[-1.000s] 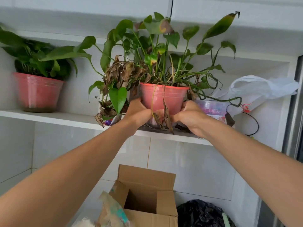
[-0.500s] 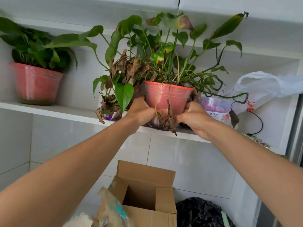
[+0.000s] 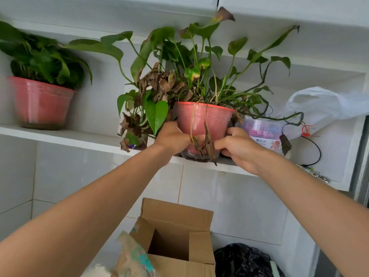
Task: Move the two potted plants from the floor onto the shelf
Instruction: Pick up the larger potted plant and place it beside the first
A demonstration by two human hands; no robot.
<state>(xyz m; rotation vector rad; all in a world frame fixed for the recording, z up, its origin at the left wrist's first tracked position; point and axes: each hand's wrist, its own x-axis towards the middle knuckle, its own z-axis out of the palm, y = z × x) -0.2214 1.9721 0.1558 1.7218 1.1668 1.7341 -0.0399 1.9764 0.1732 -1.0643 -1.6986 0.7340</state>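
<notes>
A red pot with a trailing green plant and dry brown leaves (image 3: 205, 121) stands near the front edge of the white shelf (image 3: 83, 139). My left hand (image 3: 172, 137) grips the pot's lower left side. On its lower right side my right hand (image 3: 237, 145) holds it too. A second red potted plant (image 3: 40, 101) with dense green leaves sits upright at the shelf's left end, apart from both hands.
A clear tub with a printed label (image 3: 263, 131) and a white plastic bag (image 3: 323, 104) sit on the shelf right of the held pot. A black cable (image 3: 317, 148) hangs there. Below stand an open cardboard box (image 3: 179, 232) and a black bag (image 3: 243, 260).
The pot has slid a little further back onto the shelf with both hands still on it. My view has tilted upward slightly.
</notes>
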